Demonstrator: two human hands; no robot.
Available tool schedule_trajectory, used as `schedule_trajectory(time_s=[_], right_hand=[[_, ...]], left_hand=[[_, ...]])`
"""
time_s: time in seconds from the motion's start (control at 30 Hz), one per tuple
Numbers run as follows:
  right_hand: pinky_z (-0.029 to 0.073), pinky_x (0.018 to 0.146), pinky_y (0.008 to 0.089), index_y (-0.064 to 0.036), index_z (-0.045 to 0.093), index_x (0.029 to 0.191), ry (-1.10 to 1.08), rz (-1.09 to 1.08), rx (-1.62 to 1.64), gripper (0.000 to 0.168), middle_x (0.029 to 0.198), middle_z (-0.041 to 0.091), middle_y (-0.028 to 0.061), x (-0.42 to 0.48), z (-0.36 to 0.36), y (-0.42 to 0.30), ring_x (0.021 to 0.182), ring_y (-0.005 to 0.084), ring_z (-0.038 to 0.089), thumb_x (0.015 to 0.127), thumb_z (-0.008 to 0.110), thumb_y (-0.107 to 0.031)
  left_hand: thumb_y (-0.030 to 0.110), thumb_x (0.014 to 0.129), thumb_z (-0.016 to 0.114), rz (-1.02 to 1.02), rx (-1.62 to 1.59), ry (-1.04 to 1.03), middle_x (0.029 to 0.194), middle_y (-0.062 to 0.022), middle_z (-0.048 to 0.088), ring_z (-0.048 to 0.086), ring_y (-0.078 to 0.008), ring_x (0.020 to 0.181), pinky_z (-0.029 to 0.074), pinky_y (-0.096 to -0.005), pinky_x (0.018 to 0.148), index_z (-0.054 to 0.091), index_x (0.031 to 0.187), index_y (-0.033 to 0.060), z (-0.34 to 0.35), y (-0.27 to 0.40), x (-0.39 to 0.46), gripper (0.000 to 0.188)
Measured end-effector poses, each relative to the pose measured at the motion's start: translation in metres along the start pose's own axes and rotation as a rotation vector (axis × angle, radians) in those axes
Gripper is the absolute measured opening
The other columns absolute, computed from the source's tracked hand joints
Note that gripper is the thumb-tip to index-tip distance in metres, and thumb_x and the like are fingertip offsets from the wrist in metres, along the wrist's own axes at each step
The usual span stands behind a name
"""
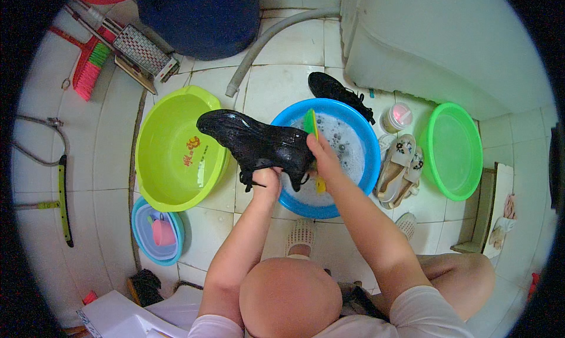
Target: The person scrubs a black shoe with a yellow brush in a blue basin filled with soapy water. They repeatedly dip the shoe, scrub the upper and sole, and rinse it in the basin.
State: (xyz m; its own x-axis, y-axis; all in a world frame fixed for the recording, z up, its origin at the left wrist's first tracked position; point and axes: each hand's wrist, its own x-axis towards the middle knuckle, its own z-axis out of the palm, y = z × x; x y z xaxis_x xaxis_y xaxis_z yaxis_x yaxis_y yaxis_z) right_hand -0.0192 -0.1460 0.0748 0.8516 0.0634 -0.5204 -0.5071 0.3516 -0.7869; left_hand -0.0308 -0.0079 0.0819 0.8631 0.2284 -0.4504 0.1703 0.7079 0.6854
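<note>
A wet black lace-up shoe (265, 141) is held sole up, toe pointing left, partly above a blue basin (374, 157) of foamy water. My left hand (268, 181) reaches into the shoe's opening from below; its fingers are hidden inside. My right hand (325, 157) grips a yellow scrub brush with green bristles (311, 122) at the heel end of the shoe. Just behind the basin, a second black shoe (333, 88) lies on the tiled floor.
Left stand a lime-green basin (148, 161) and a small blue basin (178, 238) holding a pink cup. Right are a tub of pink paste (397, 117), pale floral shoes (397, 170) and a green basin (476, 152). A grey hose (265, 40) lies behind.
</note>
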Motion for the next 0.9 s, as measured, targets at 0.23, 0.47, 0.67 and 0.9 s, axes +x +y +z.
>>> schedule_trajectory(time_s=[0.23,0.47,0.67,0.9], right_hand=[[0.047,0.072,0.0353,-0.029,0.033,0.148,-0.209,-0.034,-0.231,0.065,0.132,0.052,0.0052,0.027,-0.019,-0.018,0.109,0.0205,0.055,0.091,0.055,-0.051],[0.048,0.083,0.0401,-0.021,0.036,0.147,0.221,-0.158,-0.612,0.053,0.13,0.053,0.0182,0.045,-0.07,0.064,0.097,0.0351,0.061,0.096,0.051,-0.028],[0.047,0.089,0.0404,-0.015,0.044,0.142,0.452,-0.128,-1.0,0.046,0.117,0.059,0.0259,0.043,-0.089,0.118,0.103,0.038,0.059,0.096,0.048,-0.013],[0.05,0.075,0.0433,-0.026,0.042,0.143,0.055,-0.574,-0.97,0.048,0.103,0.058,0.0182,-0.037,0.017,0.047,0.084,0.0356,0.062,0.096,0.047,-0.017]], left_hand=[[0.036,0.094,0.057,-0.252,-0.048,-0.612,0.123,-0.0057,0.057,0.056,-0.0215,0.109,0.046,-0.0345,0.091,0.05,0.128,0.0101,0.0,0.022,-0.008,0.043],[0.054,0.098,0.043,-0.029,0.192,-0.039,0.122,-0.0082,0.057,0.057,-0.02,0.107,0.046,-0.0354,0.091,0.044,0.135,0.008,-0.014,-0.02,0.015,0.059],[0.054,0.097,0.044,0.086,0.206,0.144,0.132,-0.0095,0.052,0.052,-0.0227,0.115,0.039,-0.0362,0.102,0.04,0.139,0.0055,-0.019,-0.032,0.027,0.064],[0.057,0.095,0.047,-0.307,0.675,0.345,0.127,-0.0096,0.055,0.054,-0.0205,0.111,0.043,-0.0325,0.095,0.046,0.134,0.0023,-0.003,-0.005,0.012,0.067]])
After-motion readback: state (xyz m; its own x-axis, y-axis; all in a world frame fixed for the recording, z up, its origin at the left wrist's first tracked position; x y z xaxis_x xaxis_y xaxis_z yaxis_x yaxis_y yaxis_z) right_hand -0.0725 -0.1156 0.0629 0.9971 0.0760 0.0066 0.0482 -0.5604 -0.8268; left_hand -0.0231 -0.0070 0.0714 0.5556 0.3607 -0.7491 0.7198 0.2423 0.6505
